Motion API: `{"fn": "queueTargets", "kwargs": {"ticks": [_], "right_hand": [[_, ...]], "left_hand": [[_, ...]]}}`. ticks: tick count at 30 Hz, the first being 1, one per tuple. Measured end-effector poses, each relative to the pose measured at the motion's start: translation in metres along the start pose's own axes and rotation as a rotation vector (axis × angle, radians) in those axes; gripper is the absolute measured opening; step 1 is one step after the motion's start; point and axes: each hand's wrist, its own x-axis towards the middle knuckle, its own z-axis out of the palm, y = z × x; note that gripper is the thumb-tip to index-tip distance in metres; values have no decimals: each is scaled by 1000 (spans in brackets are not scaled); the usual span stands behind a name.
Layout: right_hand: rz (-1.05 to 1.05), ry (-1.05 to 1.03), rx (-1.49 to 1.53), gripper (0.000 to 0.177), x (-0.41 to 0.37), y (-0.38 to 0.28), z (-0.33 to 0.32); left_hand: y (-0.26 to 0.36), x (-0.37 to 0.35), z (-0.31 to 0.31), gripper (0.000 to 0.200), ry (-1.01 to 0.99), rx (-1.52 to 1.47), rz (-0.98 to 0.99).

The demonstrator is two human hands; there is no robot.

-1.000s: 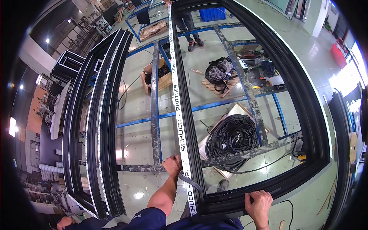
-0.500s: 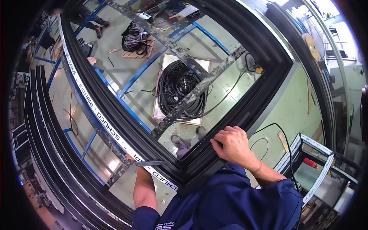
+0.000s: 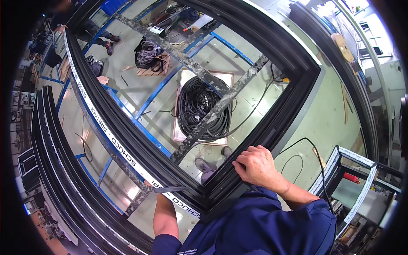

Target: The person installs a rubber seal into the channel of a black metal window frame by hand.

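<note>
A large black window or door frame (image 3: 140,157) spans the view, its corner close to my body. White tape printed "SCHUCO" (image 3: 114,142) runs along its left outer side. My right hand (image 3: 258,166) rests on the near right side member, fingers curled over the profile. At the left member my left hand (image 3: 148,184) reaches beneath the taped side; most of it is hidden behind the frame, so its fingers do not show. A dark grey strip (image 3: 172,189) lies across the tape beside it.
Blue and scuffed rails (image 3: 208,117) support the frame. On the floor below, coiled black cable or gasket (image 3: 199,108) lies in a shallow box. A co-worker's hand (image 3: 60,29) touches the far left corner. Long black profiles (image 3: 63,170) stand left, a smaller taped frame (image 3: 361,191) right.
The view has tilted slightly, so the scene sits a little lower. The co-worker's hand and body show more at the far corner. Both my hands keep their places at the frame.
</note>
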Motion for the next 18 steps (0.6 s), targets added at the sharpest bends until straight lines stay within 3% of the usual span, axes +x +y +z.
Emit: {"fn": "queueTargets", "kwargs": {"ticks": [18], "right_hand": [[-32, -53, -34, 32, 3, -4, -7]], "left_hand": [[-2, 11, 16, 31, -18, -11, 31]]}}
